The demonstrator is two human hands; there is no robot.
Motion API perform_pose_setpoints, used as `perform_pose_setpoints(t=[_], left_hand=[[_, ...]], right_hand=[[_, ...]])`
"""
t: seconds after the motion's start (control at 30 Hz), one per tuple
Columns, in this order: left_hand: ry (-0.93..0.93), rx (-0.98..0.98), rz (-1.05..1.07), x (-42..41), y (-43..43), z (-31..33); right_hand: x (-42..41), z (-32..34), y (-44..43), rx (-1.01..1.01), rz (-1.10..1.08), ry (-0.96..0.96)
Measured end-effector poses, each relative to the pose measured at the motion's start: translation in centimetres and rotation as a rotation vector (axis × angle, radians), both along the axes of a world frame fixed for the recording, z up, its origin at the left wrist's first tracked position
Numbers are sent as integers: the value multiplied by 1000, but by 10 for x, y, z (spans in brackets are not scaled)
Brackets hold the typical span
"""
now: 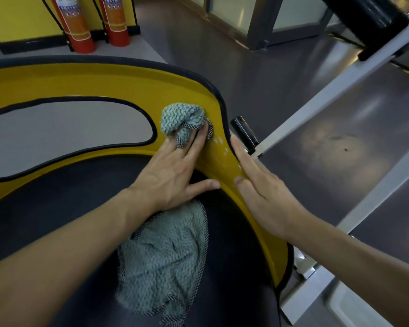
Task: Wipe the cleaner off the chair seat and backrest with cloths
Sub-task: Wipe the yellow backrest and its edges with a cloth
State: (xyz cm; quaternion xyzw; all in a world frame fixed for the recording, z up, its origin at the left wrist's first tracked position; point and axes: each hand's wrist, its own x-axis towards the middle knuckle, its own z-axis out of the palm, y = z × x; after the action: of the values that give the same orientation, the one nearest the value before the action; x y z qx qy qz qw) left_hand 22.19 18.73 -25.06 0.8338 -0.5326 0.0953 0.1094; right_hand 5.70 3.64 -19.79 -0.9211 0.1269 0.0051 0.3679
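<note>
Backrest shell [104, 83], centre frame: glossy yellow, smooth, likely moulded plastic; wet smears on its right curve. Edge trim [151, 61]: matt black. Seat pad [57, 190], lower left: dark, matt. Bunched cloth [182, 116] and flat cloth [165, 260]: grey-green ribbed weave, rough, checked mesh hem. Frame bar [316, 100], right: white painted metal, satin. Floor [293, 79], upper right: smooth grey, dull sheen.

left hand [175, 175] presses cloth [182, 116] on backrest [104, 83] | right hand [262, 190] touches backrest
</note>
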Motion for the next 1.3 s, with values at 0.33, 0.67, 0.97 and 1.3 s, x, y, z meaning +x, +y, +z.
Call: perform_pose_setpoints(t=[0.33, 0.67, 0.97, 1.3], left_hand=[[50, 51, -16, -14, 6, -10], [193, 92, -56, -34, 19, -6], [28, -249, 38, -49, 54, -8], [324, 298, 158, -53, 34, -29]], right_hand=[[1, -1, 2, -35, 3, -4], [0, -3, -1, -37, 2, -16], [-2, 3, 1, -9, 7, 20], [-1, 5, 1, 1, 13, 16]])
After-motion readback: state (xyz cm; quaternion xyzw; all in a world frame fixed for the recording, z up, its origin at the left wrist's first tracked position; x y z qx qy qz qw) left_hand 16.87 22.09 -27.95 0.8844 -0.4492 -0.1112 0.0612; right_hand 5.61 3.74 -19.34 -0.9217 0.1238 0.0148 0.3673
